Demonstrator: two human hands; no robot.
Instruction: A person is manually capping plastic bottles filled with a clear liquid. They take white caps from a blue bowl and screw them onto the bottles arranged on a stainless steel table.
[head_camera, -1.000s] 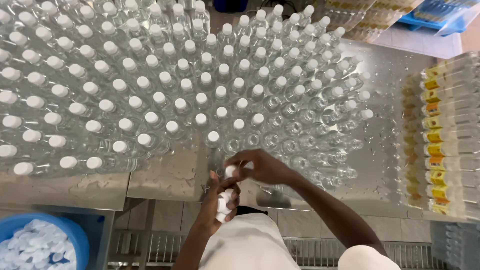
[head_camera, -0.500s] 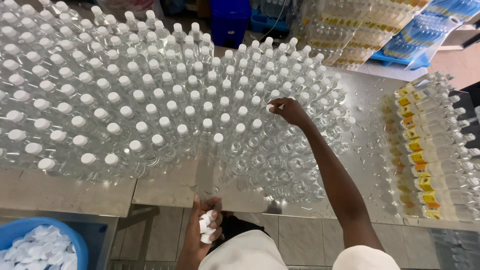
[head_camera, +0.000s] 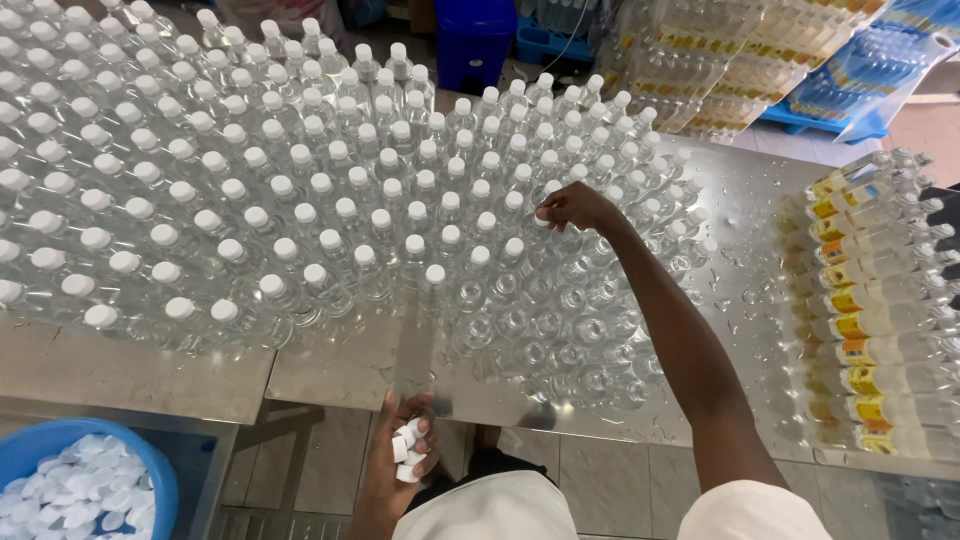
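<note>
A dense crowd of clear plastic bottles (head_camera: 300, 200) stands on a steel table (head_camera: 130, 370); most carry white caps, while several near the front right (head_camera: 560, 320) are uncapped. My right hand (head_camera: 575, 208) reaches out over the bottles and presses a white cap onto a bottle top with its fingertips. Below the table edge, my left hand (head_camera: 400, 460) is closed around a few loose white caps (head_camera: 408, 448).
A blue tub of white caps (head_camera: 70, 490) sits at the lower left. Labelled bottles lie in a row (head_camera: 860, 310) on the wet right side of the table. Wrapped bottle packs (head_camera: 720, 60) and a blue crate (head_camera: 475, 40) stand beyond.
My right hand left the left hand, reached forward over the bottles and set a cap on one. The left hand dropped below the table edge with its caps.
</note>
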